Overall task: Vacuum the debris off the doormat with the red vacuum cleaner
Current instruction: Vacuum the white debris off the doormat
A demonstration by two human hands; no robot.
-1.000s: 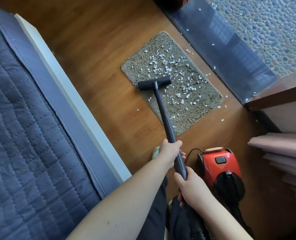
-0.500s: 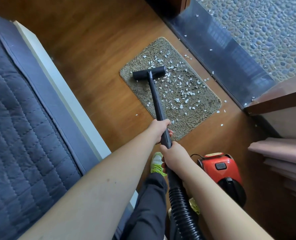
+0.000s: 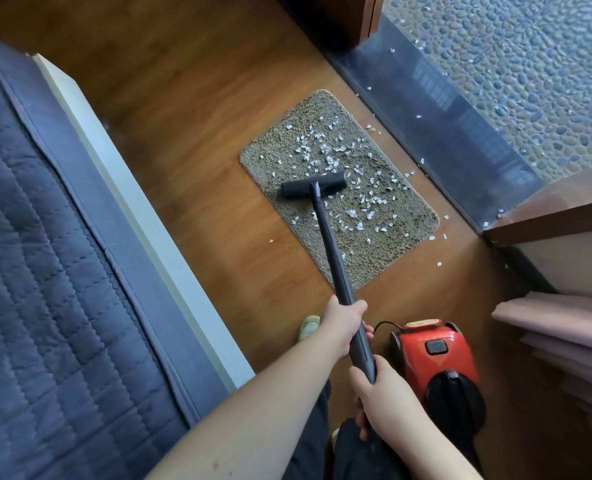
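Observation:
A grey-brown doormat (image 3: 384,251) lies on the wooden floor, strewn with white debris (image 3: 325,157) over its middle and far half. The black vacuum head (image 3: 313,184) rests on the mat's left-middle part. Its dark wand (image 3: 332,244) runs back to me. My left hand (image 3: 343,325) grips the wand higher up; my right hand (image 3: 384,396) grips it lower, near the hose. The red vacuum cleaner (image 3: 433,355) stands on the floor right of my hands.
A bed with a dark blue quilt (image 3: 55,271) and white frame edge (image 3: 131,202) fills the left. A dark threshold (image 3: 440,112) and pebble floor (image 3: 530,64) lie beyond the mat. Folded pink cloth (image 3: 564,327) is at right. Scraps dot the floor around the mat. My slipper (image 3: 309,326) shows.
The vacuum head was pushed toward the mat's far end half a second ago and has now been drawn back toward the mat's middle. Both hands pulled back along with the wand.

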